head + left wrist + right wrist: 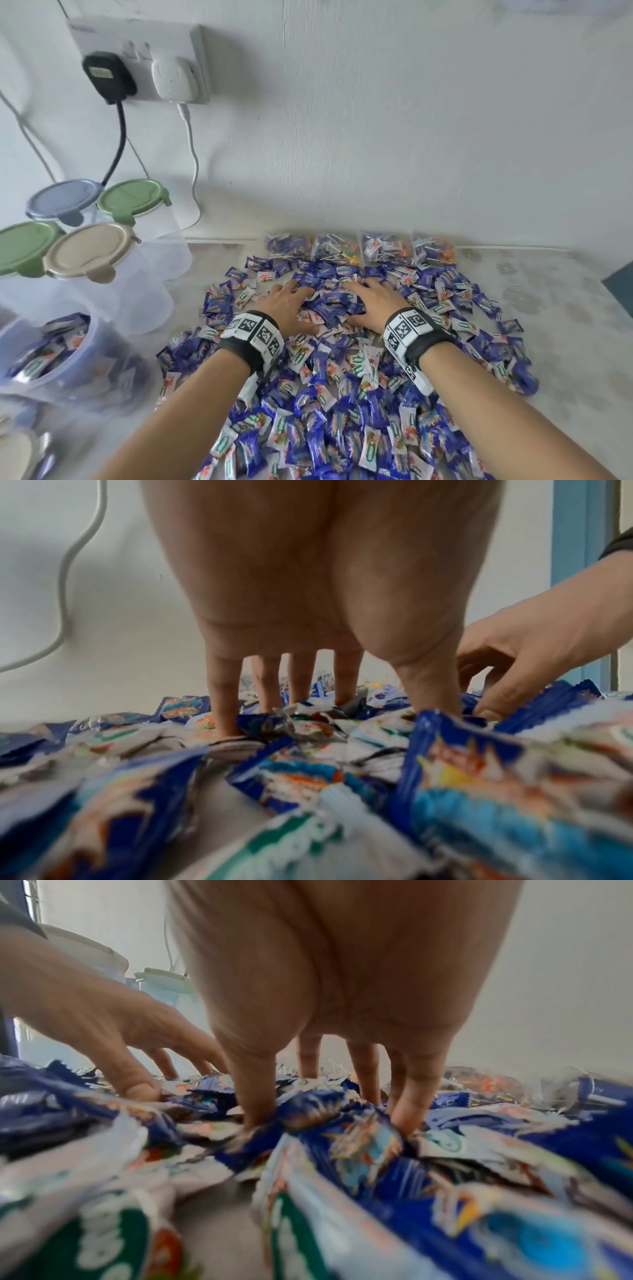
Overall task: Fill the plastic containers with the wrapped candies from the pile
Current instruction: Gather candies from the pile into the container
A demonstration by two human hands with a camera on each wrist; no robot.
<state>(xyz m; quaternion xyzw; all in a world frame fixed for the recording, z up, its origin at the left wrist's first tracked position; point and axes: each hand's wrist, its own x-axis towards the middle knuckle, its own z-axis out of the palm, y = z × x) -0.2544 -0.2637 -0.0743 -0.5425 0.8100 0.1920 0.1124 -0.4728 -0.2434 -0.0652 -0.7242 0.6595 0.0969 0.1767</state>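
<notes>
A wide pile of wrapped candies [342,394], blue and white, covers the table. Both hands lie palm down on its far part, side by side, with fingers spread. My left hand [291,303] pushes straight fingers [222,696] down into the wrappers [308,791]. My right hand [376,301] does the same a little to the right, its fingertips [407,1112] sunk among candies [342,1150]. Neither hand has anything enclosed in it. An open clear container [54,356] at the near left holds many candies.
Several clear lidded containers stand at the left: a blue lid [63,198], two green lids [132,197], a beige lid [87,251]. Clear bags of candies [359,248] line the wall. A wall socket [137,65] with hanging cables is above. Bare table [565,325] lies right.
</notes>
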